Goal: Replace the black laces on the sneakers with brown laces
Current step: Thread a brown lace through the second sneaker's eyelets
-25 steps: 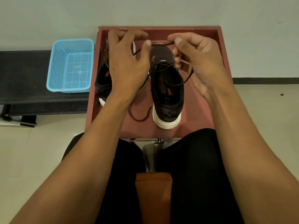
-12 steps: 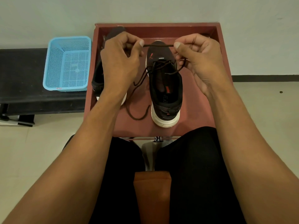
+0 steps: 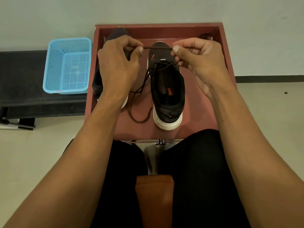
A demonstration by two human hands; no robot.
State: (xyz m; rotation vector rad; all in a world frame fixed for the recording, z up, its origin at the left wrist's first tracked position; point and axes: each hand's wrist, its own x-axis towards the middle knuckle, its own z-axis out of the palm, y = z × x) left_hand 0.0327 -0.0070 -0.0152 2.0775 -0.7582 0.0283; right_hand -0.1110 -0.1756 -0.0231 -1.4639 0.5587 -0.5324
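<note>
Knees (image 3: 189, 153) in black cloth sit nearest, and just beyond them lies the red tray (image 3: 225, 63) with 2 sneakers inside. The middle sneaker (image 3: 167, 99) stands heel toward the person. A brown lace (image 3: 139, 121) is threaded through its eyelets near the toe, with 1 loose tail curling on the tray floor left of the heel. Lacing this shoe looks to be the step in hand, probably at the lowest eyelets, since the opening nearer the heel shows no crossings. Above the toe, the left hand (image 3: 118, 63) and right hand (image 3: 200, 63) each pinch the lace between thumb and forefinger, other fingers curled, and a short stretch runs taut between them. The next move likely calls for evening the 2 ends, then feeding a tip through the next eyelet without twisting. The other sneaker (image 3: 118, 32) sits mostly hidden behind the left hand; whether it carries a lace I cannot tell. A blue basket (image 3: 67, 66) rests on a dark bench (image 3: 21, 76) left of the tray.
</note>
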